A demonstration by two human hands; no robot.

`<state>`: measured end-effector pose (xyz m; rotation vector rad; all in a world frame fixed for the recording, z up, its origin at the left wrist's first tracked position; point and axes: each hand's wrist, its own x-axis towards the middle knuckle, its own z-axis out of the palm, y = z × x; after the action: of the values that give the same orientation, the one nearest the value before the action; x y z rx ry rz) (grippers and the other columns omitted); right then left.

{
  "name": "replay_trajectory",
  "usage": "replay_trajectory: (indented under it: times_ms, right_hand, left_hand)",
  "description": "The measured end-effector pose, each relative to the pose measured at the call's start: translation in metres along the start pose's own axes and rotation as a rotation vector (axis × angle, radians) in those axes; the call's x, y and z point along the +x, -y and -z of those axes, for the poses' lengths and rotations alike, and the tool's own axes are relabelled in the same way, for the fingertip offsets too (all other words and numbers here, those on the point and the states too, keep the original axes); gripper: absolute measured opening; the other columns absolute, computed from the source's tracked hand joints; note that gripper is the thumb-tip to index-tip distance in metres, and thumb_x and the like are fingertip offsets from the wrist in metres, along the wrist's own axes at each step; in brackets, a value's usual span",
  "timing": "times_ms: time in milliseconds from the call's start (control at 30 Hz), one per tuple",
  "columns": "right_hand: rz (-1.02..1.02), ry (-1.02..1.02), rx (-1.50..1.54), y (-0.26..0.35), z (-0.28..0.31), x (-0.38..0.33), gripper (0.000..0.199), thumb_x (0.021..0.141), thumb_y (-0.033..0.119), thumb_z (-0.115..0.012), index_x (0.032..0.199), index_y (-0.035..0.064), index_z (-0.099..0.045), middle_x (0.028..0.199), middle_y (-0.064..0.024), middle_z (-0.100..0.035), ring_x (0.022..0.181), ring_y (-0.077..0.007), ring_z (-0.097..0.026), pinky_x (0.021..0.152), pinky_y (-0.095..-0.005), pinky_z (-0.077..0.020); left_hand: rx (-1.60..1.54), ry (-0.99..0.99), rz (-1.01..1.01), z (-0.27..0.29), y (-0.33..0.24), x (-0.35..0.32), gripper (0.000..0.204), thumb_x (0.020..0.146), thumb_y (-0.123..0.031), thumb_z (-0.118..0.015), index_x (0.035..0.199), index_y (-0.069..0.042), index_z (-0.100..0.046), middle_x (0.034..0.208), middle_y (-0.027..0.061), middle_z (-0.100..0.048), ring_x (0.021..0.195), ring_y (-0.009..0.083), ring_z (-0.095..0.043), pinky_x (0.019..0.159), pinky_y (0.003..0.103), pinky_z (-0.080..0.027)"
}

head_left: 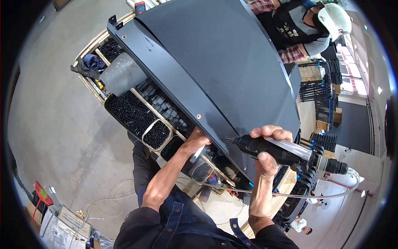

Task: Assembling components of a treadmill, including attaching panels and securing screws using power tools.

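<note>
My right hand (268, 149) is closed around a black and silver air screwdriver (286, 153), held almost level with its tip pointing left. The tip is over the dark grey side rail (176, 79) of a long treadmill-like deck; whether it touches cannot be made out. A black textured belt (219, 54) covers the deck beside the rail. My left hand (195, 143) reaches to the rail's near edge, its fingers mostly hidden beneath. Brass-coloured spots, one a round insert or screw head (199, 116), show along the rail. A clear air hose (352, 182) loops from the screwdriver's rear.
Below the rail, a wooden-sided tray holds black bolts (128, 110), small black parts (157, 135) and a grey cylinder (122, 74). Across the deck stands a co-worker in a white cap (335, 20). Stacked black frames (319, 93) stand on the right. Hose coils lie on the floor.
</note>
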<state>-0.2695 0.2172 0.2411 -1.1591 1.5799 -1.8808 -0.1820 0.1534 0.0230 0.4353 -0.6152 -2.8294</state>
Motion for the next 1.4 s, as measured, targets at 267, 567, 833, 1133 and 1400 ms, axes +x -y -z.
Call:
replay_trajectory:
  times_ms: [267,567,833,1133,1400]
  right_hand:
    - [-0.022,-0.071,0.034,0.0,-0.004,-0.007,0.06,0.076,0.013,-0.088,0.122,0.0053,-0.052,0.121,-0.0182,-0.063,0.107,-0.0328,-0.067,0.095,-0.0478,-0.0545]
    - [-0.089,-0.609,-0.284,0.009,-0.051,0.0,0.056,0.082,0.009,-0.076,0.132,0.0011,-0.052,0.13,-0.0169,-0.059,0.105,-0.0259,-0.068,0.097,-0.0403,-0.0533]
    - [-0.113,-0.913,-0.384,0.014,-0.064,0.003,0.056,0.082,0.004,-0.077,0.132,0.0025,-0.052,0.107,-0.0095,-0.062,0.094,-0.0189,-0.065,0.09,-0.0355,-0.0537]
    - [0.11,-1.005,-0.069,0.076,-0.044,0.016,0.03,0.088,0.002,-0.066,0.115,0.0005,-0.054,0.088,-0.0105,-0.063,0.084,-0.0223,-0.065,0.09,-0.0454,-0.0534]
    - [-0.354,-1.194,-0.182,0.11,-0.05,-0.162,0.029,0.09,0.02,-0.071,0.106,0.0065,-0.051,0.086,-0.0064,-0.059,0.082,-0.0194,-0.062,0.08,-0.0373,-0.0522]
  left_hand:
    - [-0.137,-0.501,-0.404,-0.031,0.035,0.001,0.015,0.095,-0.021,-0.064,0.088,-0.007,-0.062,0.071,0.0002,-0.06,0.059,0.0083,-0.056,0.046,0.027,-0.04]
    - [0.176,-0.156,0.027,-0.011,0.043,-0.048,0.031,0.104,-0.034,-0.053,0.118,-0.008,-0.061,0.073,-0.0017,-0.051,0.059,0.0069,-0.05,0.054,0.024,-0.042]
    - [1.529,-0.536,-0.056,0.108,-0.076,-0.114,0.019,0.097,-0.015,-0.055,0.107,-0.002,-0.063,0.104,0.0263,-0.063,0.091,0.0473,-0.065,0.078,0.055,-0.052]
    - [1.959,-0.441,-0.21,0.149,-0.151,-0.084,0.035,0.091,-0.014,-0.063,0.124,-0.003,-0.058,0.109,0.0192,-0.055,0.107,0.0414,-0.053,0.086,0.053,-0.047]
    - [0.529,-0.018,0.373,0.01,-0.116,-0.084,0.065,0.097,-0.043,-0.065,0.144,-0.001,-0.046,0.139,0.0156,-0.055,0.126,0.0259,-0.055,0.098,0.036,-0.047]
